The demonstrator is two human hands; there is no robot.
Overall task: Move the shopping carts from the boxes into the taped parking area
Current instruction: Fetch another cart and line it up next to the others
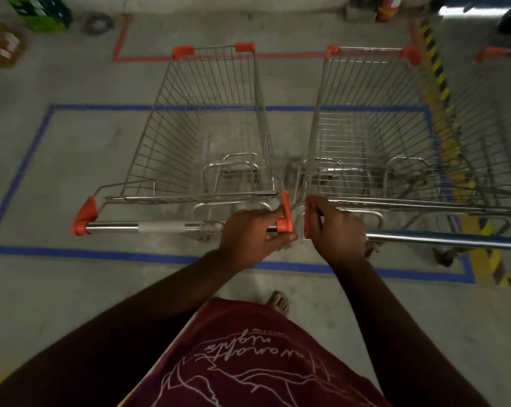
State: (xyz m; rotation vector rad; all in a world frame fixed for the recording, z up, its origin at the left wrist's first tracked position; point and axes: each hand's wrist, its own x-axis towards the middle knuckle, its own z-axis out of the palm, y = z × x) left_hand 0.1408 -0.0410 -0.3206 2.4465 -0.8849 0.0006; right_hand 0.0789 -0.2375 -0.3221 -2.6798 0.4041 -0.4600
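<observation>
Two wire shopping carts with orange corner caps stand side by side inside a blue taped rectangle on the concrete floor. My left hand grips the right end of the left cart's handle bar, beside its orange end cap. My right hand holds the left end of the right cart's handle bar at its orange cap. The left cart's basket and the right cart's basket are both empty. A red taped outline lies just beyond the carts' fronts.
A third wire cart stands at the far right, past a yellow-and-black striped floor line. Green crates and packaged goods sit at the top left. A round floor drain is near them. My sandalled foot shows below the handles.
</observation>
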